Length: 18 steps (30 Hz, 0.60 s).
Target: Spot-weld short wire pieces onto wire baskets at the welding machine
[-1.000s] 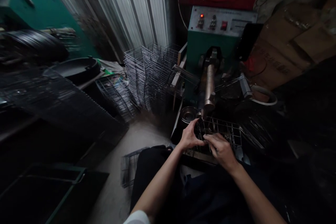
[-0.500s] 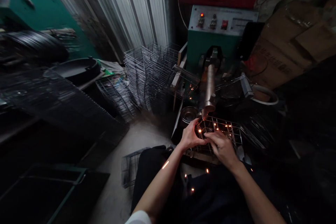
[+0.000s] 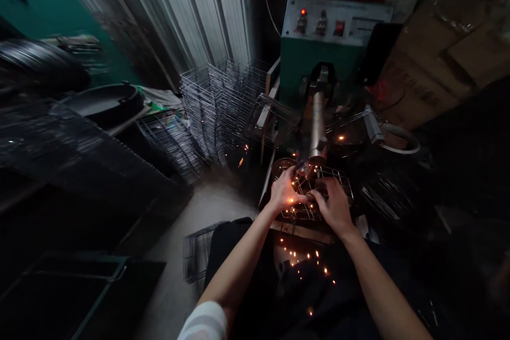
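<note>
Both hands grip a wire grid panel (image 3: 338, 175) under the metal arm (image 3: 317, 122) of a spot welder (image 3: 319, 50). My left hand (image 3: 285, 191) is closed on the panel's left part, thumb reaching right, with an orange glow on its skin. Close beside it, my right hand (image 3: 332, 204) has its fingers bent round the wires nearer the middle. The fingertips of the two hands almost meet. Sparks spray around the electrode tip and fall over my lap. What exactly lies between the fingertips is hard to make out.
Stacks of bent wire racks (image 3: 221, 106) stand left of the welder. A round dark pan (image 3: 105, 101) and coiled wire (image 3: 37, 64) lie farther left. Cardboard boxes (image 3: 422, 90) are piled at right. A small wire rack (image 3: 197, 249) sits on the floor by my leg.
The grid panel has shifted left and turned a little under the electrode, both hands still on it. More sparks now fall over my lap. The view has tilted slightly.
</note>
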Available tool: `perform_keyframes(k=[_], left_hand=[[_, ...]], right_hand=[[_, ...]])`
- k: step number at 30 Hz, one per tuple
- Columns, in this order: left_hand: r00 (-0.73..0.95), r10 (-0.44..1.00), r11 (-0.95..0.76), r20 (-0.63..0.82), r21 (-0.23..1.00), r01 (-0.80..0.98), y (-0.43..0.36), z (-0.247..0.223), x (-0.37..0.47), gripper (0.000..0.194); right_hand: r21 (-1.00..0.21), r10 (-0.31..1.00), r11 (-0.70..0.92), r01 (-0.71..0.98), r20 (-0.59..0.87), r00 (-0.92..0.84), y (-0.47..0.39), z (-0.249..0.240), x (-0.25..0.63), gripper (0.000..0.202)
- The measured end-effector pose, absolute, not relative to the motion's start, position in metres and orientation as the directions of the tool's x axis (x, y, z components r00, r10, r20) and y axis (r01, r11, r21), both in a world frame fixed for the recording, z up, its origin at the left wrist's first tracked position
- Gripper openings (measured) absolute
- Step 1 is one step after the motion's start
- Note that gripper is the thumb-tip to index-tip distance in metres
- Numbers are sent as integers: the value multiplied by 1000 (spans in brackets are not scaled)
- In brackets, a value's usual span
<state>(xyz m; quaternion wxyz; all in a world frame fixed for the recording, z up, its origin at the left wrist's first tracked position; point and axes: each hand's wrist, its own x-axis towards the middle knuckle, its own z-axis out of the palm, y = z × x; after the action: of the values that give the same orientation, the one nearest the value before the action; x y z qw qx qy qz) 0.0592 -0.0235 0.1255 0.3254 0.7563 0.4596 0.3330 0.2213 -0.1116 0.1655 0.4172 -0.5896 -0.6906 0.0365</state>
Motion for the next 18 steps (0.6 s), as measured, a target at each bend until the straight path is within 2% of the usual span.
perform_keyframes(k=[4, 8, 14, 18], left_hand=[[380, 902, -379, 203, 795, 473, -7, 124, 60, 106], [417, 888, -385, 197, 813, 437, 12, 126, 61, 106], [450, 856, -457, 255, 782, 425, 24, 127, 61, 112], [468, 837, -489, 284, 770, 409, 29, 121, 62, 112]], right_hand=[[-538, 842, 297, 789, 538, 50, -100, 163, 225, 20], [-598, 852, 329, 731, 522, 44, -82, 161, 234, 30], [-536, 839, 345, 770, 544, 3, -75, 163, 241, 31], [-604, 855, 325, 728, 517, 48, -77, 160, 241, 33]])
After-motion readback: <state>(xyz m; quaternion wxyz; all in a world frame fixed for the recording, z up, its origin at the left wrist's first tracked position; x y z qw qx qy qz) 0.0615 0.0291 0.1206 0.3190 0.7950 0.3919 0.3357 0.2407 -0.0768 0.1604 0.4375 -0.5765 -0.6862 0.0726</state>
